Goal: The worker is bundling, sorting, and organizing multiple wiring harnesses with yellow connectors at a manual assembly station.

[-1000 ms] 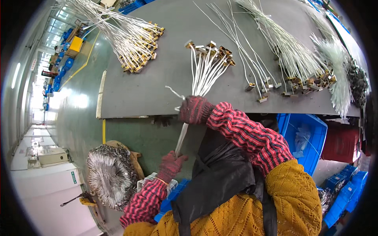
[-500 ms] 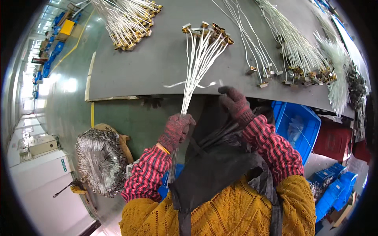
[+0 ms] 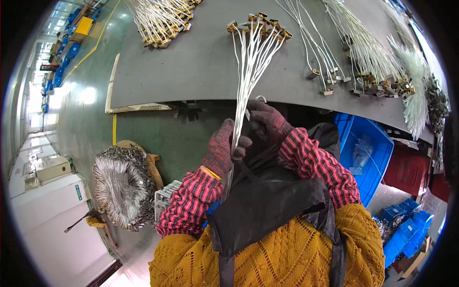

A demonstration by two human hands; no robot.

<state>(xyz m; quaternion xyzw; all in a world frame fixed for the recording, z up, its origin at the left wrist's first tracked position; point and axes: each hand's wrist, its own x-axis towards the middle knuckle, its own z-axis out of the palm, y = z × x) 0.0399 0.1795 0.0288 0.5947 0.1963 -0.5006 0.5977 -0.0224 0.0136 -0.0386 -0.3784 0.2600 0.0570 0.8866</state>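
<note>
My left hand [image 3: 222, 148], in a dark red knit glove, is closed round a bundle of white wires [image 3: 246, 71]. Small brass-coloured metal ends [image 3: 260, 24] fan out at the bundle's far tip, over the grey table. Lower down, the wires run past my left hand toward the black apron. My right hand [image 3: 270, 122], gloved too, is closed right beside the bundle, just above my left hand. A short curved end of a thin white tie [image 3: 260, 98] sticks out over its fingers; the rest of the tie is hidden by the glove and wires.
On the grey table [image 3: 201, 67] lie more wire bundles: one at the far left [image 3: 160, 21], a few loose wires [image 3: 318, 52], and a large pile [image 3: 373, 52] at right. A blue bin [image 3: 373, 153] stands below the table's right edge. A big wire coil [image 3: 122, 184] sits at lower left.
My right hand has moved left and down to the bundle, beside my left hand. The white tie's spread ends now mostly vanish behind the hands. The bundle has shifted slightly right and become more upright.
</note>
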